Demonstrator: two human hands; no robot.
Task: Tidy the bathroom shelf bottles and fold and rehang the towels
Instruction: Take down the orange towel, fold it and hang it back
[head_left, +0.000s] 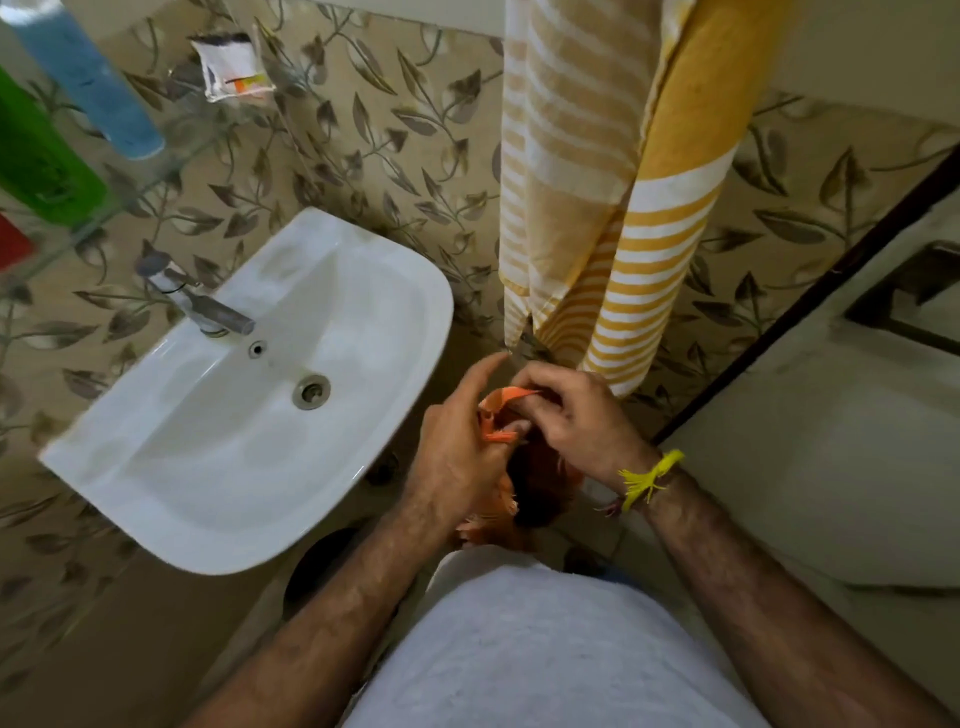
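An orange towel with a fringed end hangs bunched below my two hands, right of the sink. My left hand pinches its upper edge, with the index finger stretched out. My right hand grips the same edge from the other side. A yellow-and-white striped towel hangs on the wall just above my hands. On the glass shelf at the upper left stand a blue bottle, a green bottle and a red item.
A white sink with a metal tap juts from the leaf-patterned tiled wall at the left. A white packet lies on the shelf's far end. A dark-framed door stands at the right.
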